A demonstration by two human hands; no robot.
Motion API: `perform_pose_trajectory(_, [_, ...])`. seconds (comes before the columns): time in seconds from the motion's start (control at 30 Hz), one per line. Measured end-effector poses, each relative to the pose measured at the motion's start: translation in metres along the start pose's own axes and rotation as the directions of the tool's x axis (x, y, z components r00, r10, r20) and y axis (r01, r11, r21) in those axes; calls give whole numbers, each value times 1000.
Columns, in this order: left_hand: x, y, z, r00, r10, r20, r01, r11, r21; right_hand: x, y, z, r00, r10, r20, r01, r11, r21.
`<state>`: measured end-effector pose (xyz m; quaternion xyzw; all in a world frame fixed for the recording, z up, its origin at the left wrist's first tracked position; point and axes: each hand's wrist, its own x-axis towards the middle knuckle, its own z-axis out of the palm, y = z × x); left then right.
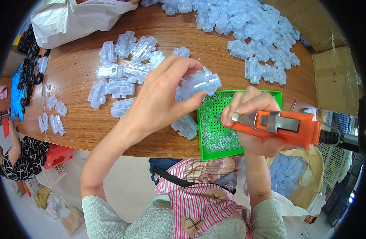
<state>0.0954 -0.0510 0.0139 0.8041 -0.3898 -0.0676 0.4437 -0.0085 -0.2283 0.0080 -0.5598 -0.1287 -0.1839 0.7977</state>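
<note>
One green perforated tray [286,96] sat at the near edge of the wooden table [75,71], and its floor was strewn with thin clear plastic shavings [219,137]. To the right, below the table edge, a lined sack [310,179] held a heap of pale blue translucent parts [286,173]. A grey plastic bag [67,18] lay at the far left corner of the table.

The left hand [159,99] was closed on a clear moulded plastic part [201,81], pinched between thumb and fingertips and held above the tray's upper left corner. The right hand [254,123] was wrapped tight around an orange-handled trimming tool [284,125], whose metal front end pointed left, just below the held part; whether it touched the part could not be told.

More clear parts lay in a loose group [123,71] on the table beyond the left hand, and a larger pile [254,28] spread across the far right.
</note>
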Motion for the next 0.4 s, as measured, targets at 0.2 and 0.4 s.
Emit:
perform_pose_trajectory(0.2, [-11,5,10,997,-67,47,74,984,-163,-1,-25,-9,992,63,105,-68,997,43])
perform_pose_trajectory(0.4, [-8,8,15,996,14,88,-7,997,-77,19,-64,13,982,-177,60,178,984,-12])
